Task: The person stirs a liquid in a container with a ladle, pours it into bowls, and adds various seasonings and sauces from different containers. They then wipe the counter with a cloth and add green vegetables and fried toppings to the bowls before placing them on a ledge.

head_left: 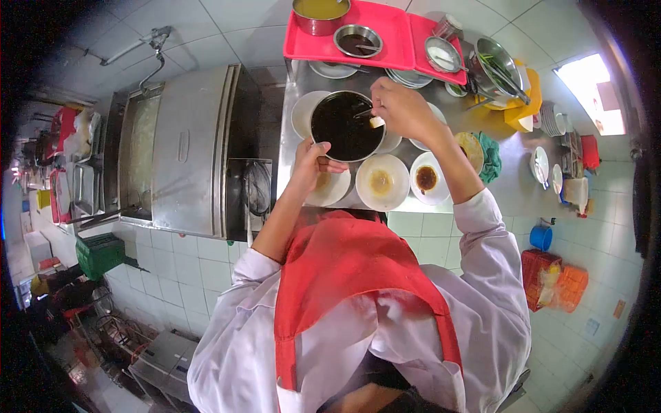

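Observation:
A round metal bowl of dark liquid [344, 131] is held above the counter, with my left hand [313, 165] gripping its lower left rim. My right hand [399, 107] is closed on the handle of a spoon [365, 113] whose end dips into the liquid. Under and around the bowl stand white bowls. One white bowl [381, 182] has a little yellowish liquid in it, and another white bowl [429, 178] holds a dark brown sauce. A further white bowl [332, 189] lies partly hidden below my left hand.
Red trays [392, 41] at the back carry a pot of yellow liquid [321, 14], a small bowl of dark sauce [357, 41] and a bowl of white powder [442, 54]. A metal bowl of greens [497, 65] and a green cloth [488, 157] are on the right. A steel cooker [186, 151] stands left.

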`<action>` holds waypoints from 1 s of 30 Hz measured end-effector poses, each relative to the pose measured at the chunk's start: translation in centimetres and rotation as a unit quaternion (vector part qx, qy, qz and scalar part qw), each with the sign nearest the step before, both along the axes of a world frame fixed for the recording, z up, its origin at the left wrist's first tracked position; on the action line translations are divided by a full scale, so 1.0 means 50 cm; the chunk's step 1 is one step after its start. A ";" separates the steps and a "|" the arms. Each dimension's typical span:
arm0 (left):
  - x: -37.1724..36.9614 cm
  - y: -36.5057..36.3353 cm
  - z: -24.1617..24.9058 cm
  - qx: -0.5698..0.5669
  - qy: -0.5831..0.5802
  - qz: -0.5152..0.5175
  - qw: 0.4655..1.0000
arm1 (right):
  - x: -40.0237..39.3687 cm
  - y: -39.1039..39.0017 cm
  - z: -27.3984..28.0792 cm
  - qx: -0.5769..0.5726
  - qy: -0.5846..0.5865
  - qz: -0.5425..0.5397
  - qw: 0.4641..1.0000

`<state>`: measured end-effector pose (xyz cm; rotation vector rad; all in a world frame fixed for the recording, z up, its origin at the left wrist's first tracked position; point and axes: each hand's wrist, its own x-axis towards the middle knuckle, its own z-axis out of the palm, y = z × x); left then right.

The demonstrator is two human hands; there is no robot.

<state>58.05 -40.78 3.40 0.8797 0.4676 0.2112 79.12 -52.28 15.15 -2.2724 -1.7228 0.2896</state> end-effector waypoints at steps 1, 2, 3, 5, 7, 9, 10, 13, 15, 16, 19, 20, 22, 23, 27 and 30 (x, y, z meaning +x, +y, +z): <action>-0.007 0.005 -0.004 0.014 -0.002 0.002 1.000 | -0.001 0.007 0.003 0.001 0.001 0.004 1.000; -0.014 0.009 -0.007 0.015 0.000 0.006 1.000 | -0.002 0.013 0.006 0.020 0.022 -0.017 0.999; -0.022 0.011 -0.009 0.016 0.002 0.013 1.000 | -0.003 0.017 0.006 0.038 0.043 -0.037 0.998; -0.034 0.013 -0.014 0.015 0.006 0.020 1.000 | 0.000 0.024 -0.005 0.052 0.058 -0.041 0.996; -0.045 0.020 -0.017 0.015 0.013 0.029 0.999 | 0.003 0.030 -0.024 0.066 0.071 -0.049 0.994; -0.056 0.024 -0.018 0.028 0.015 0.038 0.999 | 0.005 0.036 -0.052 0.058 0.110 -0.100 0.987; -0.061 0.027 -0.019 0.039 0.018 0.048 0.998 | 0.003 0.038 -0.057 0.058 0.110 -0.098 0.987; -0.077 0.032 -0.027 0.050 0.014 0.060 0.997 | -0.004 0.041 -0.080 0.009 0.160 -0.152 0.975; -0.086 0.036 -0.033 0.035 0.009 0.061 0.997 | 0.000 0.039 -0.114 0.011 0.212 -0.181 0.960; -0.090 0.038 -0.035 0.019 0.004 0.061 0.998 | 0.001 0.037 -0.124 0.009 0.211 -0.180 0.961; -0.099 0.037 -0.040 0.022 0.005 0.081 0.996 | -0.004 0.032 -0.138 0.029 0.270 -0.182 0.945; -0.104 0.036 -0.044 0.021 0.005 0.081 0.996 | -0.011 0.029 -0.132 0.040 0.289 -0.190 0.937; -0.112 0.038 -0.050 0.018 0.004 0.090 0.996 | -0.014 0.027 -0.124 0.051 0.307 -0.199 0.929; -0.117 0.040 -0.050 0.017 0.004 0.090 0.996 | -0.014 0.026 -0.122 0.048 0.312 -0.205 0.926; -0.137 0.050 -0.052 0.045 0.029 0.102 0.993 | 0.003 0.026 -0.142 0.062 0.337 -0.215 0.914; -0.160 0.068 -0.077 0.070 0.046 0.100 0.992 | 0.009 0.025 -0.151 0.094 0.365 -0.238 0.895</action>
